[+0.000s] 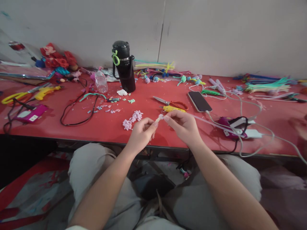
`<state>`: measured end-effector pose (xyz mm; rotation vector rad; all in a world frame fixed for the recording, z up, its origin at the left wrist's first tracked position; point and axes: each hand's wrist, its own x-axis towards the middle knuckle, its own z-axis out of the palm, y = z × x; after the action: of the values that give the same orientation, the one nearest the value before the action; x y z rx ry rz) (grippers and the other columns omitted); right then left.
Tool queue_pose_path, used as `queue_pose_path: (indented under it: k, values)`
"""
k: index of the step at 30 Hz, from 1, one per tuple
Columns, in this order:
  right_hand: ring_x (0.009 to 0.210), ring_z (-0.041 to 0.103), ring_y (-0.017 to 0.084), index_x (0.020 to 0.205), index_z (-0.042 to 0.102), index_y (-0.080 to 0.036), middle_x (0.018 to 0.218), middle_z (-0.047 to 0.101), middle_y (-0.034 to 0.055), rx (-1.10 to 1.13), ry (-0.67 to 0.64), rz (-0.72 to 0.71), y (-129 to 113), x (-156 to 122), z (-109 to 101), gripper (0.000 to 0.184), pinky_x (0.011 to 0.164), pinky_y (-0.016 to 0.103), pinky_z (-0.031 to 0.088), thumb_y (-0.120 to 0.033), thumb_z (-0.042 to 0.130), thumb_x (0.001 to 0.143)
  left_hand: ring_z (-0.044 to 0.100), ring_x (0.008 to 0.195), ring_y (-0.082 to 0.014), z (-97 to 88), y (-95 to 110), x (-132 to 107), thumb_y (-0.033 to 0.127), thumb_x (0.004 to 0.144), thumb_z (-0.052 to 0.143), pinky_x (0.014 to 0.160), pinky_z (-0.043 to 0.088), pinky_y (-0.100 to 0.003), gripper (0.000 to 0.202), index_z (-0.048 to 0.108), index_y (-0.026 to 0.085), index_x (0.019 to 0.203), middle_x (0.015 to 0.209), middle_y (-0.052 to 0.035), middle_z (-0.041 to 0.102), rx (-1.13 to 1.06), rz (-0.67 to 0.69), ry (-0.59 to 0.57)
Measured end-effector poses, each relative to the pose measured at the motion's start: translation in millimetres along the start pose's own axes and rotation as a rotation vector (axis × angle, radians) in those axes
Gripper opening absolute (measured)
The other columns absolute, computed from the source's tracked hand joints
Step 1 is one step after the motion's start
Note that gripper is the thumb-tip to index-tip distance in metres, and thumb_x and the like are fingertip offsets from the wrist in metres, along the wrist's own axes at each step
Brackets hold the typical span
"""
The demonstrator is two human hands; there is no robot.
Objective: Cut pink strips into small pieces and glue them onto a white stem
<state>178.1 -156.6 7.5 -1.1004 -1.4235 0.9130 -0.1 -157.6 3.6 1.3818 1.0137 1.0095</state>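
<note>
My left hand (143, 132) pinches a small pale piece (159, 118), whitish with a yellowish end, between thumb and fingertips. Close against it, my right hand (183, 126) has its thumb and forefinger pressed together at the other end of that piece. Its exact kind is too small to make out. Left of my hands lies a heap of short pink fuzzy pieces (132, 119). Just beyond my right fingers rests a yellow glue gun (174, 109), partly hidden. Behind that are scissors (177, 104) with an orange handle. A pink stem (213, 124) runs rightward from behind my right hand.
A black bottle (127, 72) stands at the back, beside a clear plastic cup (101, 82). A phone (199, 101) on a cable lies to the right, near a purple power strip (227, 127). Cords loop across the red table (115, 135). Another glue gun (46, 92) is at left.
</note>
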Motion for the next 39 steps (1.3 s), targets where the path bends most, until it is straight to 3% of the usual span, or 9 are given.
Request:
queue_pose_path:
  k: [18,29,39]
  values:
    - [0.058,0.05,0.012,0.078,0.067,-0.019,0.066,0.06,0.0001,-0.063,0.068,0.034,2.8,0.5,0.0,0.027,0.053,0.028,0.041,-0.045,0.073,0.082,0.047,0.048,-0.0079,-1.4,-0.8,-0.6,0.041,0.09,0.063,0.049,0.038,-0.022,0.029,0.056,0.018,0.075,0.053,0.0043,0.051,0.062,0.024,-0.028]
    - [0.068,0.061,0.015,0.084,0.071,-0.021,0.081,0.07,0.0036,-0.013,0.052,0.029,2.2,0.8,-2.9,0.026,0.065,0.033,0.054,-0.046,0.075,0.08,0.046,0.048,-0.0076,-1.2,1.4,-0.6,0.042,0.089,0.064,0.049,0.037,-0.022,0.03,0.056,0.018,0.073,0.053,0.0044,0.05,0.042,0.043,-0.018]
    - [0.07,0.063,0.016,0.08,0.072,-0.021,0.079,0.07,0.0034,-0.007,0.027,0.031,3.3,0.4,-2.1,0.021,0.068,0.034,0.055,-0.042,0.075,0.08,0.046,0.048,-0.0079,-0.8,3.9,-0.7,0.039,0.088,0.065,0.048,0.037,-0.022,0.027,0.06,0.017,0.072,0.052,0.004,0.05,0.092,0.064,-0.034]
